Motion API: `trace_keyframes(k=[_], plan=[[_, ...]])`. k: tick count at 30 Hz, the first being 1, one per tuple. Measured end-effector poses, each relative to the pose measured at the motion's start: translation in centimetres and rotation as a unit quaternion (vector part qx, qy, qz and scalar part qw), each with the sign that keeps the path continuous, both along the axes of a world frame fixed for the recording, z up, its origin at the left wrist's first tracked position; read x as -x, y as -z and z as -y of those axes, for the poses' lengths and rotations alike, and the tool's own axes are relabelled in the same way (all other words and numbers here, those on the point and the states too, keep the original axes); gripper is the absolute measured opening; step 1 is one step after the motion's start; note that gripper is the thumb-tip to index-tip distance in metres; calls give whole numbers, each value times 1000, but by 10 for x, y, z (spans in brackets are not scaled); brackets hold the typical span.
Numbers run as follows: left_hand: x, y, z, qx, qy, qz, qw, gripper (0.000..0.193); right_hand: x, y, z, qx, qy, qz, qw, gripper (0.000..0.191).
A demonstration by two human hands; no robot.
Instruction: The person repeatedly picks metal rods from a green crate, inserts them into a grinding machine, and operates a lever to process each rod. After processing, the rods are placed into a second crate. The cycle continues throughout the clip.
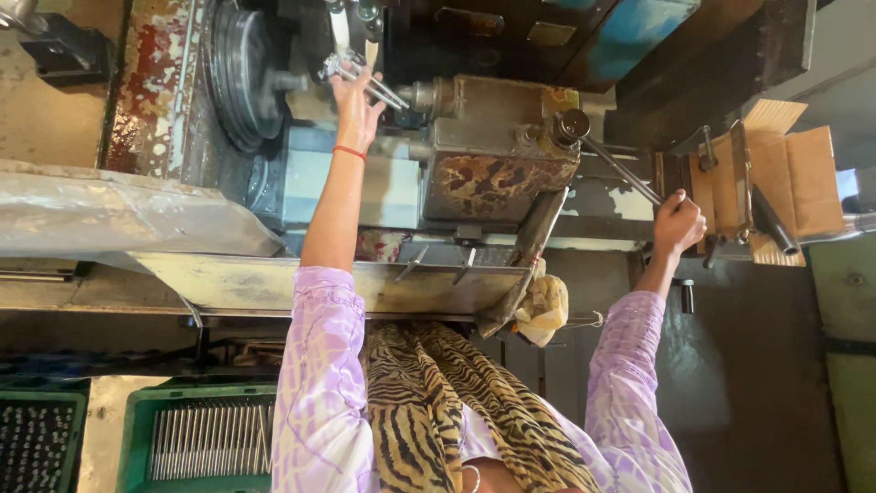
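View: head cam, looking down; machine fills the top, the person's sleeves and a striped scarf (474,411) at 6 o'clock.
L hand (354,105): at 11 o'clock, arm stretched up, fingers closed loosely round thin metal rods (365,78); grasp looks partial, palm half open.
Rods: a small bundle, long axis running from 10 to 4 o'clock, far ends pointing toward the spindle (422,96) just beside them at 3 o'clock of the hand.
R hand (677,224): at 3 o'clock, clenched on the end of the lever (620,169).
Lever: slim bar, long axis slanting from the knob (570,126) at upper L down to the fist at lower R.
Key relation: rods lie at the L hand's fingertips, spindle next to them on the R; L hand is the nearer to the rods, R hand well apart, tied to the lever.
Machine body (497,146): rusty, mottled brown, between the two hands.
Pulley (242,73): dark grooved wheel, 9 o'clock of the L hand.
Crate (196,438): green, at 7 o'clock, filled w/ rows of thin rods.
Cardboard (794,178): at 3 o'clock, beyond the R hand.
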State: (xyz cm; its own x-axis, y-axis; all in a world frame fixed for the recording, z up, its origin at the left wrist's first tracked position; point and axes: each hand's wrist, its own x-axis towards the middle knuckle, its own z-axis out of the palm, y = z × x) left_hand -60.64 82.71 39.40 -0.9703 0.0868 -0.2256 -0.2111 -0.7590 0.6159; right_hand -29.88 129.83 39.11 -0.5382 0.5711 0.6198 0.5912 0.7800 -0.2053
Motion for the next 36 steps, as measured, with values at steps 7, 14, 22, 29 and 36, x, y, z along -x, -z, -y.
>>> trace_keyframes(k=[7, 14, 22, 29, 36], plan=[[2, 7, 3, -17, -16, -7, 1000, 58, 1, 1, -2, 30, 3, 5, 1000, 49], [3, 14, 13, -17, -64, 106, 992, 58, 1, 0, -1, 15, 7, 4, 1000, 46], [2, 10, 15, -40, -142, 106, 983, 56, 1, -2, 0, 41, 9, 3, 999, 46], [-2, 13, 29, -167, -166, 82, 968, 65, 1, -5, 1, 26, -2, 2, 1000, 45], [-2, 10, 37, -258, -135, 33, 956, 54, -4, -8, 7, 37, -15, 35, 999, 47]])
